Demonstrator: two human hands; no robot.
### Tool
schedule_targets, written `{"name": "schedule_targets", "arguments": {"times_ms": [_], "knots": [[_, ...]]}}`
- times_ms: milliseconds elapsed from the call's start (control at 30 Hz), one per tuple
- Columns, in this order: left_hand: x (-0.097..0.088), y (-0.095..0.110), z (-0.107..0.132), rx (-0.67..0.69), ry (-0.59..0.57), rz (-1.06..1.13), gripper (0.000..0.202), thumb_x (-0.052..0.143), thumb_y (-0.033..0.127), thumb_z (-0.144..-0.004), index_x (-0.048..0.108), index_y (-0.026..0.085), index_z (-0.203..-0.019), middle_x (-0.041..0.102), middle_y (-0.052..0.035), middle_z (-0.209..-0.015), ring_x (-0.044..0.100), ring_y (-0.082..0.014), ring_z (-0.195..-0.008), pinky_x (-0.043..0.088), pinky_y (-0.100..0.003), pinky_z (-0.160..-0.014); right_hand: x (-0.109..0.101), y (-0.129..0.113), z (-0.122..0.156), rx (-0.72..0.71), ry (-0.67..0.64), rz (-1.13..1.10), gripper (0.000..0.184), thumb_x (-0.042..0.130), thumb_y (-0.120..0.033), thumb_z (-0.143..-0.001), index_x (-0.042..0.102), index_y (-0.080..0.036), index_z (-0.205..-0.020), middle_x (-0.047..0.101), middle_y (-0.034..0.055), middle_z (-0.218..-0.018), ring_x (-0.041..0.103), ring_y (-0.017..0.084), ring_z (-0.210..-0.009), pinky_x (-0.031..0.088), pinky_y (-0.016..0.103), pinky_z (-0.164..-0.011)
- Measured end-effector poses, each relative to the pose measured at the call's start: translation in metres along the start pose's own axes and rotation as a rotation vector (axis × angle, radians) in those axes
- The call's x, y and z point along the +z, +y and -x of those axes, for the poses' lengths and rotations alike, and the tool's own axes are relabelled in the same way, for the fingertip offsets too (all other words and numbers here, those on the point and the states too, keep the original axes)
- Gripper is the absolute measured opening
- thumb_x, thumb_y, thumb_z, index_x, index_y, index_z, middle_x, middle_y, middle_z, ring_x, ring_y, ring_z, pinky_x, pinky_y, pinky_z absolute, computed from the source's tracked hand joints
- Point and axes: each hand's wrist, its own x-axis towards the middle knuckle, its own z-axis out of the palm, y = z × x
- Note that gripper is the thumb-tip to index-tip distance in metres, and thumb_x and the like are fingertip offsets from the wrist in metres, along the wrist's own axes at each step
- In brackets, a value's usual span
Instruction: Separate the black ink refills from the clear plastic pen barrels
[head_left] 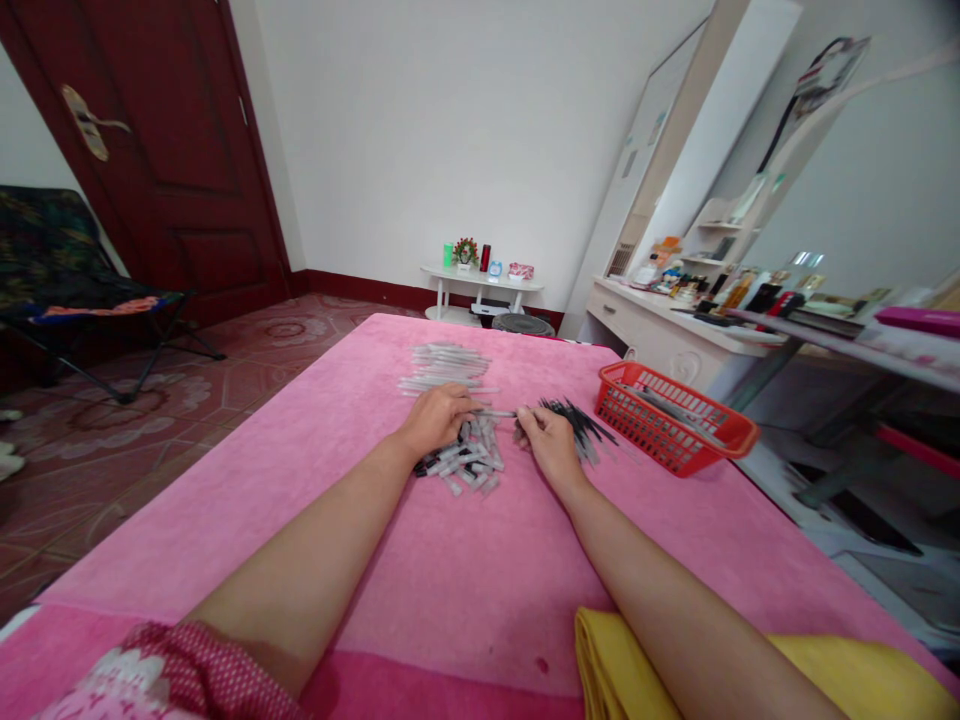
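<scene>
A slim pen [498, 413] with a clear barrel lies level between my two hands over the pink cloth. Its left end is pinched in my left hand [435, 418], and the other end is in the closed fingers of my right hand [551, 440]. Just below my left hand is a loose pile of clear and black pen caps [480, 460]. Clear pen barrels [446, 362] lie in a row beyond that hand. A fan of thin black pen refills [589, 425] spreads right beside my right hand, which partly covers it.
An orange-red plastic basket [664, 437] with long thin items inside stands at the table's right. Folded yellow cloth [626, 665] lies near my right forearm. A dresser [667, 325] with bottles is on the right, a folding chair [82, 285] on the left.
</scene>
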Motion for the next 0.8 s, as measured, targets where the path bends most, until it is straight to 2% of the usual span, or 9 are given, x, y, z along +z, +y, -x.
{"name": "schedule_targets", "arguments": {"times_ms": [100, 167, 267, 333, 433, 500, 633, 733, 800], "knots": [[0.0005, -0.0004, -0.0001, -0.016, -0.002, 0.001, 0.03, 0.054, 0.02, -0.083, 0.068, 0.025, -0.108, 0.062, -0.0067, -0.082, 0.057, -0.0196, -0.084, 0.045, -0.03, -0.074, 0.0004, -0.0005, -0.0004, -0.042, 0.061, 0.014, 0.028, 0.057, -0.046, -0.076, 0.058, -0.018, -0.076, 0.063, 0.0025, -0.065, 0.056, 0.015, -0.053, 0.044, 0.025, -0.049], [0.0005, -0.0002, -0.0002, -0.009, -0.008, 0.008, 0.03, 0.055, 0.019, -0.082, 0.068, 0.025, -0.108, 0.063, -0.0068, -0.083, 0.057, -0.0195, -0.085, 0.045, -0.03, -0.074, 0.0002, -0.0014, -0.0002, -0.074, 0.048, 0.068, 0.025, 0.057, -0.043, -0.077, 0.057, -0.018, -0.071, 0.061, 0.0017, -0.061, 0.055, 0.015, -0.053, 0.043, 0.025, -0.051], [0.0005, 0.0001, -0.0003, 0.01, -0.007, 0.022, 0.03, 0.055, 0.018, -0.081, 0.068, 0.025, -0.107, 0.064, -0.0067, -0.088, 0.057, -0.0195, -0.087, 0.045, -0.03, -0.076, -0.0005, -0.0034, 0.0013, -0.067, -0.003, 0.183, 0.039, 0.045, -0.046, -0.085, 0.051, -0.019, -0.057, 0.054, 0.0003, -0.048, 0.05, 0.013, -0.046, 0.039, 0.024, -0.05], [0.0008, 0.0, -0.0002, 0.011, -0.004, 0.021, 0.03, 0.054, 0.018, -0.082, 0.069, 0.024, -0.107, 0.064, -0.0065, -0.088, 0.057, -0.0195, -0.086, 0.045, -0.03, -0.076, -0.0002, -0.005, 0.0027, -0.052, -0.019, 0.207, 0.044, 0.039, -0.049, -0.087, 0.051, -0.019, -0.057, 0.053, 0.0001, -0.047, 0.049, 0.013, -0.046, 0.038, 0.024, -0.049], [0.0016, -0.001, 0.0003, -0.017, 0.005, 0.014, 0.03, 0.054, 0.019, -0.082, 0.068, 0.025, -0.108, 0.063, -0.006, -0.084, 0.057, -0.0193, -0.084, 0.045, -0.029, -0.074, 0.0017, -0.0067, 0.0042, -0.071, -0.003, 0.145, 0.031, 0.048, -0.047, -0.083, 0.054, -0.019, -0.071, 0.058, -0.0006, -0.058, 0.053, 0.013, -0.049, 0.039, 0.023, -0.049], [0.0021, -0.0017, 0.0005, -0.025, 0.005, 0.013, 0.03, 0.054, 0.019, -0.082, 0.067, 0.025, -0.109, 0.063, -0.0058, -0.084, 0.057, -0.0191, -0.085, 0.044, -0.029, -0.074, 0.0026, -0.007, 0.0046, -0.089, -0.012, 0.119, 0.027, 0.052, -0.044, -0.081, 0.053, -0.019, -0.073, 0.058, -0.0014, -0.059, 0.053, 0.013, -0.049, 0.039, 0.023, -0.049], [0.0025, -0.0017, 0.0003, -0.009, 0.003, 0.017, 0.029, 0.054, 0.02, -0.083, 0.068, 0.025, -0.107, 0.063, -0.0062, -0.085, 0.057, -0.0192, -0.086, 0.044, -0.029, -0.076, 0.0021, -0.0057, 0.0049, -0.067, -0.049, 0.202, 0.041, 0.04, -0.048, -0.087, 0.051, -0.019, -0.06, 0.053, -0.001, -0.049, 0.051, 0.013, -0.045, 0.037, 0.023, -0.049], [0.002, -0.0009, 0.0001, -0.008, 0.006, 0.025, 0.028, 0.053, 0.021, -0.084, 0.068, 0.024, -0.107, 0.063, -0.0067, -0.085, 0.057, -0.0192, -0.086, 0.045, -0.029, -0.075, 0.0012, -0.0053, 0.0049, -0.074, 0.003, 0.23, 0.036, 0.044, -0.048, -0.086, 0.054, -0.019, -0.067, 0.057, -0.0008, -0.054, 0.052, 0.012, -0.046, 0.036, 0.023, -0.048], [0.0016, -0.0004, 0.0, -0.001, 0.006, 0.031, 0.028, 0.053, 0.021, -0.083, 0.068, 0.024, -0.107, 0.063, -0.0066, -0.085, 0.057, -0.0192, -0.086, 0.045, -0.029, -0.075, 0.0011, -0.0058, 0.0048, -0.082, 0.006, 0.249, 0.036, 0.046, -0.048, -0.085, 0.053, -0.019, -0.065, 0.057, -0.0008, -0.053, 0.052, 0.013, -0.047, 0.036, 0.022, -0.048]]}}
